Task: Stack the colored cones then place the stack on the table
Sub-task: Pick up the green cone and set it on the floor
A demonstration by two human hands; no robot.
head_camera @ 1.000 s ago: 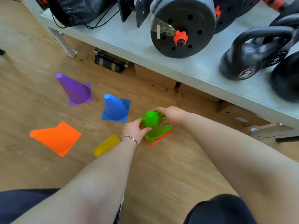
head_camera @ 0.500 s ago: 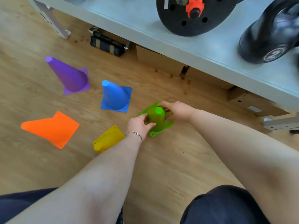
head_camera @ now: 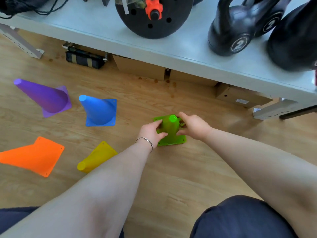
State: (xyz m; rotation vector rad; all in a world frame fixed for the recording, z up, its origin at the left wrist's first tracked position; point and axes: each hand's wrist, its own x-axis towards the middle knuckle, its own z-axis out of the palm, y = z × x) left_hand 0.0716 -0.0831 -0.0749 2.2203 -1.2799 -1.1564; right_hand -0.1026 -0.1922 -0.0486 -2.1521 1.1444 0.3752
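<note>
Wooden floor beside table [head_camera: 171,48] | green cone [head_camera: 169,129] is now pressed flat, red base no longer visible beneath | left hand [head_camera: 151,133] and right hand [head_camera: 193,126] fingers are closed around it | blue cone [head_camera: 98,110] is judged next.

Both hands grip a green cone [head_camera: 169,129] standing upright on a wooden floor [head_camera: 171,177], the left hand [head_camera: 151,133] and right hand [head_camera: 193,125] on opposite sides. Purple [head_camera: 46,98] and blue [head_camera: 98,109] cones stand nearby; orange [head_camera: 34,157] and yellow [head_camera: 96,158] cones lie tipped over.
</note>
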